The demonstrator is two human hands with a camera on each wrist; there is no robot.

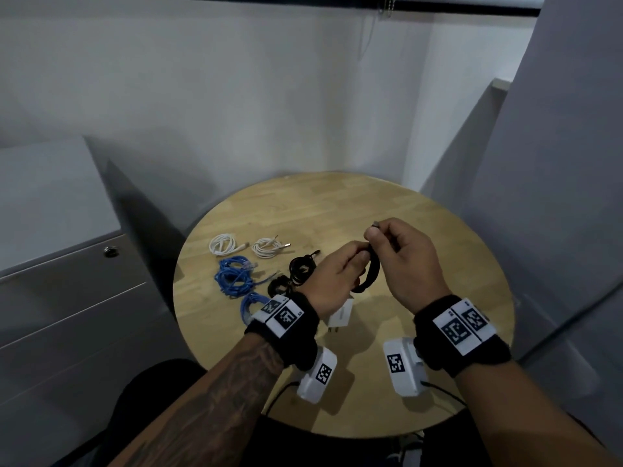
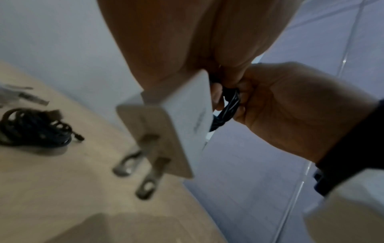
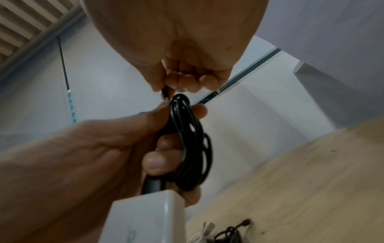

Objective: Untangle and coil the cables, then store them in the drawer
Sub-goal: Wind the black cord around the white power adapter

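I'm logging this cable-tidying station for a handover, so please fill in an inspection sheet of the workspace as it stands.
Surface: round wooden table, mostly bare at the far side.
Job's things: black cable coil held above the table, a white charger hanging from it; two white coils, two blue bundles and black coils laid out on the left.
Clutter: nothing seen.
Grippers: left hand grips the coil's loops; right hand pinches the cable's free end above the coil.
Cables: a thin black lead runs from each wrist camera.
Surroundings: grey drawer cabinet at left, drawers closed; white walls.
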